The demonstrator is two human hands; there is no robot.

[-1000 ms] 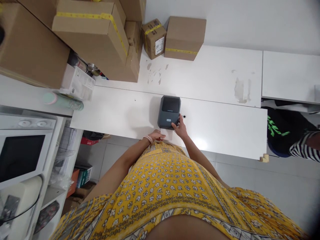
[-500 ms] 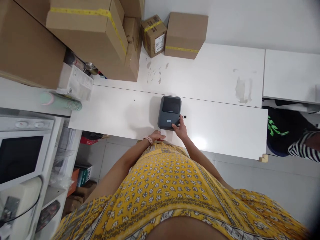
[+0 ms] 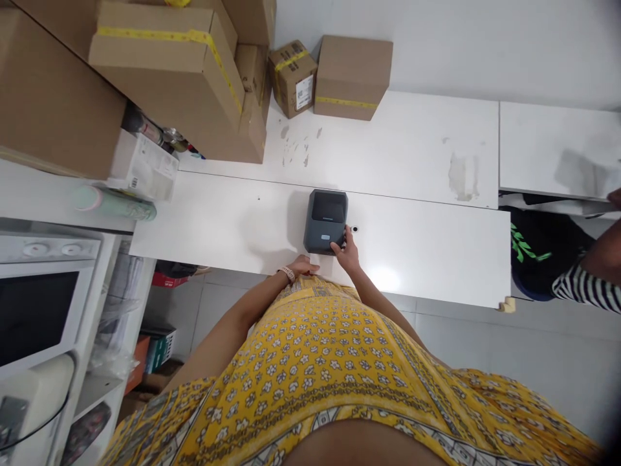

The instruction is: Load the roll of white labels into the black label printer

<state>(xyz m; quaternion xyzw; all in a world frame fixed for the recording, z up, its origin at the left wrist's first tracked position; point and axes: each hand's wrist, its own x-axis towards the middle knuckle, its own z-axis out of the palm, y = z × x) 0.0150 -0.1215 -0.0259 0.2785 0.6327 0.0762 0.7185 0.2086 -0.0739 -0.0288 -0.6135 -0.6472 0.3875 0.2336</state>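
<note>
On the white table (image 3: 233,226) stands a dark grey label printer (image 3: 326,223), with a glossy dark window on top and a small light button near its front. A pale paper strip (image 3: 324,264) reaches from its front edge toward my body. My left hand (image 3: 301,266), with a pink band at the wrist, is closed in a pinch at the left side of this strip. My right hand (image 3: 347,252) grips the printer's front right corner, thumb on top and fingers along the side. The undersides of the fingers are hidden.
Cardboard boxes (image 3: 165,84) are stacked at the back left, with two smaller cartons (image 3: 352,77) by the wall. A green bottle (image 3: 114,203) lies at the left, above a microwave (image 3: 39,304). At the right edge are another person's arm (image 3: 604,259) and a black cloth item (image 3: 546,243).
The view has shifted slightly. Both my hands keep their places at the printer and the strip. At the right edge, the other person's arm and hand show more.
</note>
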